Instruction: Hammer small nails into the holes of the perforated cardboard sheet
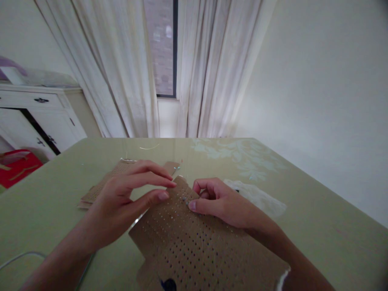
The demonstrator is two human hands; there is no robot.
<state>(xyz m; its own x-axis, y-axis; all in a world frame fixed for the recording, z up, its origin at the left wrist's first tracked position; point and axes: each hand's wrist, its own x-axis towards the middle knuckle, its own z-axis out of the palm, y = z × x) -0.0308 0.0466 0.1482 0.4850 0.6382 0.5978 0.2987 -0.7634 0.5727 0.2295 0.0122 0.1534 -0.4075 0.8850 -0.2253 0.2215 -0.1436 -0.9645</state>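
Right hand (214, 200): closed on the flat brown perforated cardboard sheet (209, 242), thumb pressed on the upper face, remaining fingers curled at the far right edge; the sheet lies in front of and below both hands, tilted, one narrow corner pointing away between them; left hand (130, 198): opened and not gripping, thumb extended over the left margin of the sheet, fingertips arched near the far corner, a gap standing between thumb and fingers; whether the left thumb bears on the sheet cannot be told; small bluish-grey round studs (184, 199) sit just beside the right thumb tip, among rows of holes, some of which appear dark and some light; step in hand, as judged: fine handling of the studs at the far end of the sheet, the right hand serving as the clamp; the next move appears to call for a steady right grip and a light left fingertip contact, so that the sheet does not flex or turn; beyond the left hand lies a stack of brown perforated cardboard sheets (101, 184); beyond the right hand, a crumpled translucent white plastic bag (263, 198); beneath both hands, a glossy pale green tabletop (327, 238)
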